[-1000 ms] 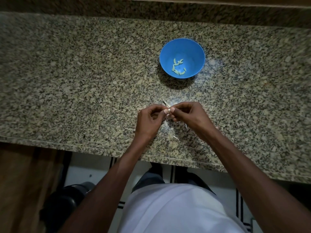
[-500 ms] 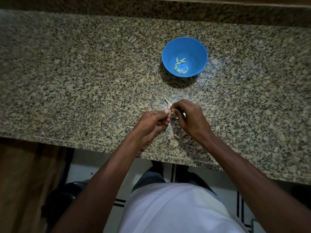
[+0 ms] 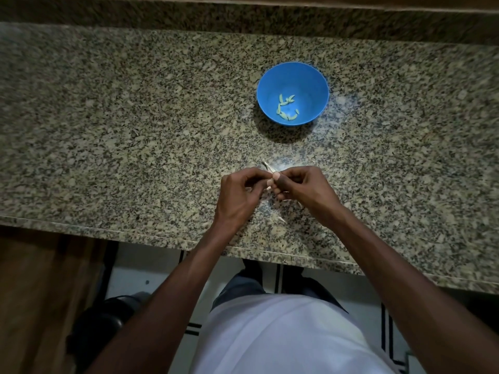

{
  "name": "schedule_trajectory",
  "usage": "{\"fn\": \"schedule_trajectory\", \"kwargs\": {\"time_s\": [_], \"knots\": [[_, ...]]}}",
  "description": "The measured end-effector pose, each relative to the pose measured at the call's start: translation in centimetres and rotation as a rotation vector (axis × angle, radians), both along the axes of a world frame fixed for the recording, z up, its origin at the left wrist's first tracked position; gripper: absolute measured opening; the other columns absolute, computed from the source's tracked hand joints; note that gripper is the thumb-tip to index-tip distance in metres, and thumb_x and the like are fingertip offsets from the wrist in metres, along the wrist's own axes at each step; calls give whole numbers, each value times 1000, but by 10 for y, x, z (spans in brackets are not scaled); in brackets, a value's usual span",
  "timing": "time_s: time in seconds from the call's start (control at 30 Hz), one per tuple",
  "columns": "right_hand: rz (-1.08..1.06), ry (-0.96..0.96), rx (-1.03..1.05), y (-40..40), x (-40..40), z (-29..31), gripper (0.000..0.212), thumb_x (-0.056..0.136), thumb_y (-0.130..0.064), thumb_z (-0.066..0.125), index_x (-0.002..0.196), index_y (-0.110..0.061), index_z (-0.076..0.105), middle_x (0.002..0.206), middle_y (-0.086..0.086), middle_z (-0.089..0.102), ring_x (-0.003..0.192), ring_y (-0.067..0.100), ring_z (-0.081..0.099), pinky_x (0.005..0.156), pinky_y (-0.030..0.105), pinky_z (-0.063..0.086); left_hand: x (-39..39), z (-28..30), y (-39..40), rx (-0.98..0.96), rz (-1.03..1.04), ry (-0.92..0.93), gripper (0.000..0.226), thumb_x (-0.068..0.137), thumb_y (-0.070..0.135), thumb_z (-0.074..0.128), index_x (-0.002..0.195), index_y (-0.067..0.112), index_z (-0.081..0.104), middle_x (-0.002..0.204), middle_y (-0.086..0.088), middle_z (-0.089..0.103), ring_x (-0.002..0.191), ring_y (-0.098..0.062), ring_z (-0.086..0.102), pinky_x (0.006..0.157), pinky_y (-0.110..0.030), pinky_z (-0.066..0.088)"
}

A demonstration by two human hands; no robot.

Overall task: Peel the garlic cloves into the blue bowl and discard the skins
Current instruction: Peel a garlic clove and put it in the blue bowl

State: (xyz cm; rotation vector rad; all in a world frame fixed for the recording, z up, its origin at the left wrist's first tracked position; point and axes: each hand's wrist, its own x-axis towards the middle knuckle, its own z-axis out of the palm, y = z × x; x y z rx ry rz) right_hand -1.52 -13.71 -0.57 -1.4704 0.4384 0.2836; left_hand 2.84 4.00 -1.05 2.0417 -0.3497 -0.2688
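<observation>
Both hands are up over the counter (image 3: 108, 117), fingertips meeting. The left hand (image 3: 240, 194) and right hand (image 3: 302, 188) are both curled in, pinching one small clove (image 3: 270, 182) between them; it's mostly hidden, only a pale bit shows. The bowl (image 3: 310, 76) sits farther back, well apart from the hands, with several peeled cloves (image 3: 286, 107) in the bottom. A few skins (image 3: 280, 218) lie on the granite under the hands.

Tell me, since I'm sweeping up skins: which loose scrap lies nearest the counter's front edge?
The pale sliver between the wrists, below both hands; the other scrap pokes out beyond the fingertips, toward the bowl.
</observation>
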Motion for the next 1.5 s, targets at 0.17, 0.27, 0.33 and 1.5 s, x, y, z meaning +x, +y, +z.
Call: {"fn": "schedule_trajectory", "kwargs": {"time_s": [0.17,0.27,0.33,1.5], "knots": [[-67,41,109,2,-5,-3,23,98,-22,71,108,-1,78,96,20,77,82,22,71,78,30,61,-1,-5,-3,47,54,-37,10,95,14,74,104,14,77,92,8,75,84,-1,71,75,-15,58],[-83,56,152,5,-8,-5,22,95,-16,74,111,-1,76,96,13,78,84,19,72,80,31,63,-4,-8,-7,74,105,-17,10,97,17,72,106,13,73,93,6,73,84,1,69,72,-12,56],[-113,43,129,9,-10,-8,22,92,-11,77,111,0,75,96,10,78,86,16,74,77,30,62,-7,-8,-11,72,110,31,8,99,19,69,105,14,70,92,8,71,83,3,67,70,-10,54],[371,-266,-858,-1,-7,-2,14,101,-12,63,93,-7,72,83,3,64,66,11,57,56,23,44,3,-7,-5,140,-32,230,15,87,17,83,101,14,81,90,6,78,80,-2,74,76,-23,62]]}}
